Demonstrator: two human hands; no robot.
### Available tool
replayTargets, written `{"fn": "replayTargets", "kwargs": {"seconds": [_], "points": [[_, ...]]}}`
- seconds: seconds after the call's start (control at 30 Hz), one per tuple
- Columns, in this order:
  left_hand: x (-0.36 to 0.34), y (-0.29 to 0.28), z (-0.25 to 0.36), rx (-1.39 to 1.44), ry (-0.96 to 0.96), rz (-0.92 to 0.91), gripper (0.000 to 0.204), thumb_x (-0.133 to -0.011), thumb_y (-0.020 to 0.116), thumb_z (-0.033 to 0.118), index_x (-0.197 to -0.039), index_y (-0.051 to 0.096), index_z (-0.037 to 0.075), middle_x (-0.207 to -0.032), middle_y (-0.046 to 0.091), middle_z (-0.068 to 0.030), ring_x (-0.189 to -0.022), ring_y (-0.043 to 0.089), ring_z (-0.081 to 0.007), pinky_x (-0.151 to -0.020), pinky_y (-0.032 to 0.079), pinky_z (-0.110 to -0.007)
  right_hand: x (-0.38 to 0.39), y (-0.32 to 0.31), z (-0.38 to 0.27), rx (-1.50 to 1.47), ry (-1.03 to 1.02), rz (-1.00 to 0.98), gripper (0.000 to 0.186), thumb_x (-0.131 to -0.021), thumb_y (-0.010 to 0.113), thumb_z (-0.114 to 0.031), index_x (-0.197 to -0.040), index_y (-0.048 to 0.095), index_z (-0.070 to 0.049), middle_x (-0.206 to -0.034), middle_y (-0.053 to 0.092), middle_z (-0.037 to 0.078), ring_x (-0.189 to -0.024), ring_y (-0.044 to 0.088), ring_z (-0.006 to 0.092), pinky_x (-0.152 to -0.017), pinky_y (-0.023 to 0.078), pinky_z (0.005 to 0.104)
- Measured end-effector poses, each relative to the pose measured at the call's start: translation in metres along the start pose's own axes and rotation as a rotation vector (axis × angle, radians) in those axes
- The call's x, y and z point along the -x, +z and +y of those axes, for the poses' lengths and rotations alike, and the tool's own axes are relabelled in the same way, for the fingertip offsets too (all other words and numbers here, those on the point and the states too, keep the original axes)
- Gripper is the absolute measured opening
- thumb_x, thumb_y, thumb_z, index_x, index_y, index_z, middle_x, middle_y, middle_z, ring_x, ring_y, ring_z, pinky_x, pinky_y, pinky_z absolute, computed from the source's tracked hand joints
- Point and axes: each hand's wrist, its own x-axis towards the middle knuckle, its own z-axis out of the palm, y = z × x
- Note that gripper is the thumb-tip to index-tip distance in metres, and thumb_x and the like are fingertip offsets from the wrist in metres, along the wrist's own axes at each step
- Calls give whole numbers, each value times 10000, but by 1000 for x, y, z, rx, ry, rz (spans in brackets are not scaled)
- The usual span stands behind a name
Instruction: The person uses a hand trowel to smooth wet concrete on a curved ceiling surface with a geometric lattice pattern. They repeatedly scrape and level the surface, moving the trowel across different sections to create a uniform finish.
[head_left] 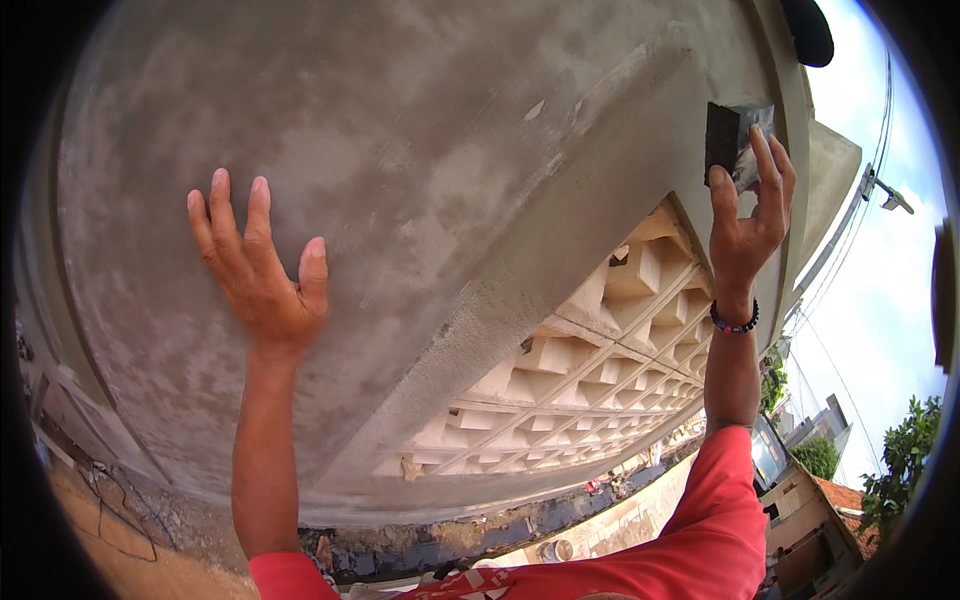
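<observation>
A grey plastered wall (400, 150), mottled with lighter patches, fills most of the head view. My left hand (260, 260) is at the left with fingers spread and nothing in them, against or just in front of the plaster; contact is unclear. High at the right, my right hand (748, 225) grips a small rectangular block (722, 140) with a dark face and a greyer side, held at the wall near its raised edge. Below and left of that hand, a recessed panel of pale geometric breeze blocks (555, 390) is set into the wall.
Along the wall's foot run a dark wet strip (390, 545) and a bucket (556, 550). A cable (130, 530) lies at lower left. To the right are a utility pole (840, 225) with wires, a tree (900, 470) and tile-roofed buildings (840, 500). A dark object (805, 30) juts at top right.
</observation>
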Motion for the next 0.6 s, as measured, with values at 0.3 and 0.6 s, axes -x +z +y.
{"fn": "replayTargets", "kwargs": {"seconds": [0.3,0.6], "points": [[-1,-3,-4,-40,-6,-18,568,-943,563,292,-1439,473,30,-1547,365,-199,-1460,252,-440,-1166,266,-537,31,28,-17,127,-169,-172,497,-801,793,-154,-1285,685,-144,-1326,571,185,-1236,533,349,-986,475,470],[4,3,-9,-41,12,0,586,-935,580,362,-1432,490,64,-1533,371,-198,-1436,276,-453,-1149,296,-546,27,44,-63,-50,-152,-204,558,-731,823,-118,-1272,696,-171,-1358,517,223,-1266,494,369,-1012,445,449]]}}
